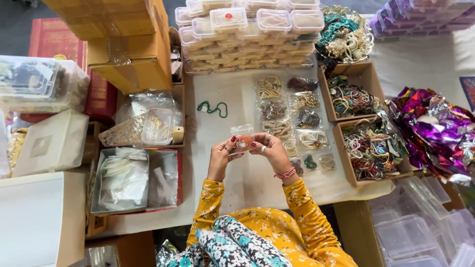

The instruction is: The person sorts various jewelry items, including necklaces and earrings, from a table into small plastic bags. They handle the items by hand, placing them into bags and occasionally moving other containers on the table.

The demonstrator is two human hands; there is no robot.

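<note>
My left hand [222,154] and my right hand [267,148] meet over the white table [232,96], both pinching a small clear plastic pouch [242,138] with something orange-red inside. The nails are dark red, rings sit on the fingers, and a pink thread bracelet wraps my right wrist. Just right of the hands lie rows of small clear bags of beaded jewellery [292,111]. A green bead string [213,108] lies loose on the table beyond the hands.
Stacked clear lidded boxes [250,32] stand at the back. Two cardboard trays of bangles [352,96] [372,148] sit at right, beside shiny purple foil [435,131]. Cardboard cartons [131,44], a tray of plastic bags [123,180] and white boxes [52,143] crowd the left.
</note>
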